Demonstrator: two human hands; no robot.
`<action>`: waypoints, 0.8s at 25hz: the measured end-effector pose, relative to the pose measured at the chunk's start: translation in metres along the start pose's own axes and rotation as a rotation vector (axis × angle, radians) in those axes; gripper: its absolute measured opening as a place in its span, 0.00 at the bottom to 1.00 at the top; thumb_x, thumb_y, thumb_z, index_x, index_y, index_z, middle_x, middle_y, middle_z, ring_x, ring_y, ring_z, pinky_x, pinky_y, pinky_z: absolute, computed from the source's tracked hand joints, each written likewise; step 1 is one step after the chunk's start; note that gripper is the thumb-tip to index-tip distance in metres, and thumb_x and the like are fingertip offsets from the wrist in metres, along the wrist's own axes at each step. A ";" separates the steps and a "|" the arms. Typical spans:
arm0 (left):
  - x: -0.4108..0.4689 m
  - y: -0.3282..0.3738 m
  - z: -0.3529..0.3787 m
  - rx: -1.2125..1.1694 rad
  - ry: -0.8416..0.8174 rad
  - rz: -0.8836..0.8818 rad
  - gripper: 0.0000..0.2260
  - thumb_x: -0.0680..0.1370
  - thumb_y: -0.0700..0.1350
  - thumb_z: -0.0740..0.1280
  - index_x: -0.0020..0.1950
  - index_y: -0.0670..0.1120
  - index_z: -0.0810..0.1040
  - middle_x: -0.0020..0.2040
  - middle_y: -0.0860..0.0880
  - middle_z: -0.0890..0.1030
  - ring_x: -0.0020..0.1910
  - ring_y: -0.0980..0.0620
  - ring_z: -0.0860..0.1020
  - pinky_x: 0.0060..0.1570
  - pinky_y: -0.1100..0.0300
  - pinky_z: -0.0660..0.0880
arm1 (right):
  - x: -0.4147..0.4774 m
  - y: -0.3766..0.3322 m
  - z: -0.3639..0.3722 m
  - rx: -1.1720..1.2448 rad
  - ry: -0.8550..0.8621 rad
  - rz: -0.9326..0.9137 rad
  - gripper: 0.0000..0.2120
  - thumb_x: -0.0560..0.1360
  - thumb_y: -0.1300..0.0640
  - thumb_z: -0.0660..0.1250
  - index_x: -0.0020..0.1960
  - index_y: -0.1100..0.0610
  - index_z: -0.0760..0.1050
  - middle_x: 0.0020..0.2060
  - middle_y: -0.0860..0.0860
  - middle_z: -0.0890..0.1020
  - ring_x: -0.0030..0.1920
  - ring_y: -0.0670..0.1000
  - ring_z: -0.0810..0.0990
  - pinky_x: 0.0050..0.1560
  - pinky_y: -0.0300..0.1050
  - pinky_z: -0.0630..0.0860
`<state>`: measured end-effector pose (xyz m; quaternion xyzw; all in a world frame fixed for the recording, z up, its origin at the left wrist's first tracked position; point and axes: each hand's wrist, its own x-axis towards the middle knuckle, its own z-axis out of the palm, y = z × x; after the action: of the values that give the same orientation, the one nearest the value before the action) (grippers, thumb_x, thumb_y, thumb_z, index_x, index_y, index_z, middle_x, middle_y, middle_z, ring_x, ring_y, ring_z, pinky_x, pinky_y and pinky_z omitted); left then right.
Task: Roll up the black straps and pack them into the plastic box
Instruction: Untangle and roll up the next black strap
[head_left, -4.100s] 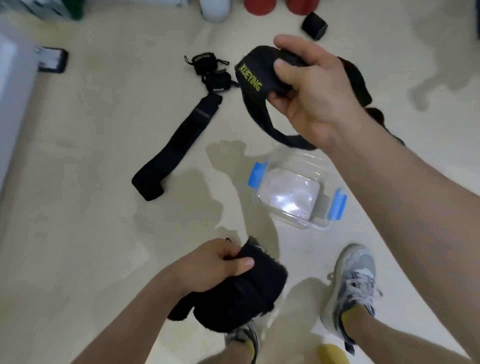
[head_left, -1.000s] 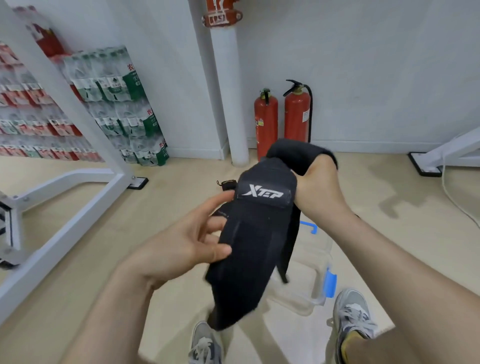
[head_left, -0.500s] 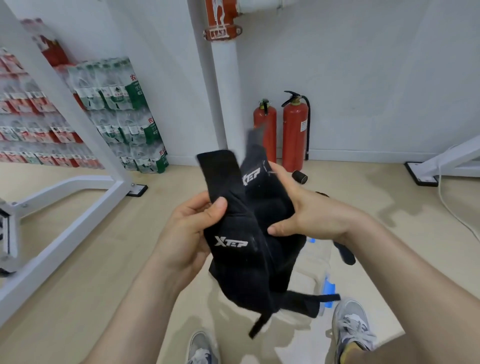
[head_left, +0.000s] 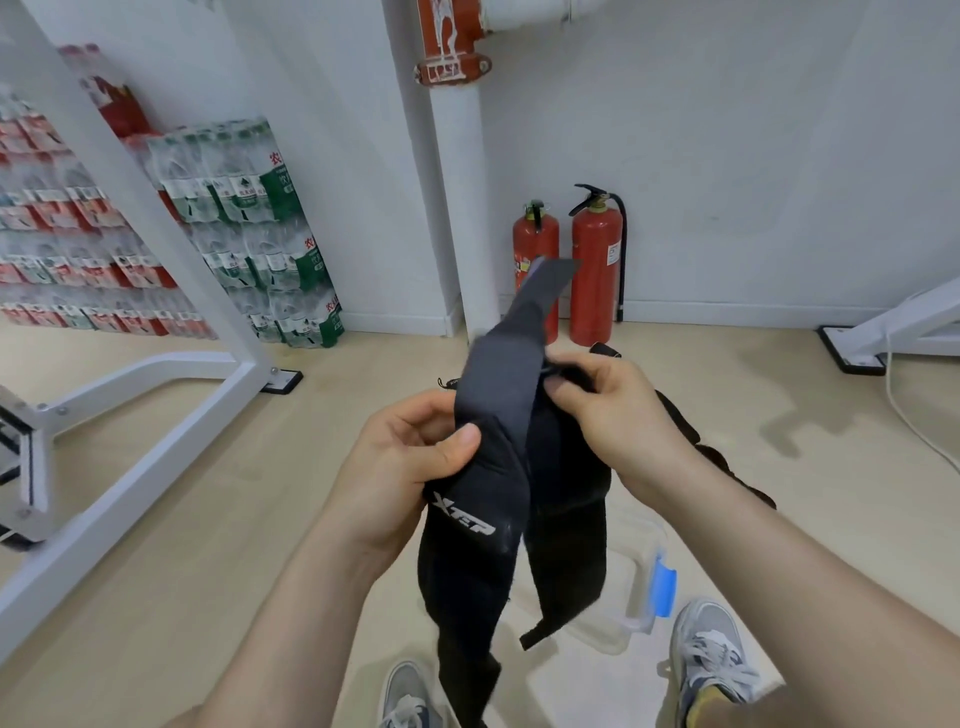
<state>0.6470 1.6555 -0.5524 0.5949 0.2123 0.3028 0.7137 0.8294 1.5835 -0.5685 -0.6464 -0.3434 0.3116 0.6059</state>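
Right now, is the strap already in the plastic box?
No: both the left hand and the right hand hold the black strap in the air above the plastic box on the floor.

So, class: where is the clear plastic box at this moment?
In the head view, the plastic box sits on the floor at lower right, partly hidden behind the hanging black strap, just left of the person's right shoe.

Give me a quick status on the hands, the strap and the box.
Left hand and right hand both gripping the black strap, chest high, unrolled. Plastic box on the floor below, lid off. Nothing blocking it.
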 end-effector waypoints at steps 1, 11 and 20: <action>-0.004 0.007 -0.002 -0.067 -0.089 0.044 0.10 0.64 0.38 0.77 0.42 0.49 0.86 0.36 0.47 0.84 0.34 0.52 0.83 0.38 0.62 0.79 | 0.003 0.000 -0.002 0.047 0.086 0.058 0.08 0.81 0.61 0.63 0.53 0.55 0.82 0.47 0.50 0.87 0.50 0.50 0.85 0.55 0.48 0.81; -0.005 -0.011 0.028 0.095 0.106 -0.140 0.05 0.68 0.46 0.72 0.36 0.44 0.83 0.35 0.47 0.83 0.33 0.53 0.81 0.33 0.64 0.76 | 0.003 -0.013 -0.003 0.360 0.042 0.134 0.11 0.82 0.52 0.62 0.57 0.55 0.80 0.49 0.53 0.87 0.50 0.55 0.86 0.51 0.55 0.82; 0.007 -0.008 0.018 0.043 0.294 -0.139 0.10 0.75 0.40 0.71 0.33 0.47 0.82 0.34 0.45 0.82 0.33 0.49 0.80 0.34 0.58 0.75 | -0.013 -0.020 -0.014 0.034 -0.324 0.173 0.11 0.82 0.59 0.62 0.54 0.52 0.82 0.38 0.48 0.81 0.34 0.45 0.76 0.32 0.35 0.66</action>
<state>0.6658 1.6464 -0.5562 0.5431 0.3615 0.3319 0.6813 0.8315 1.5654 -0.5476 -0.6044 -0.3743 0.4686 0.5243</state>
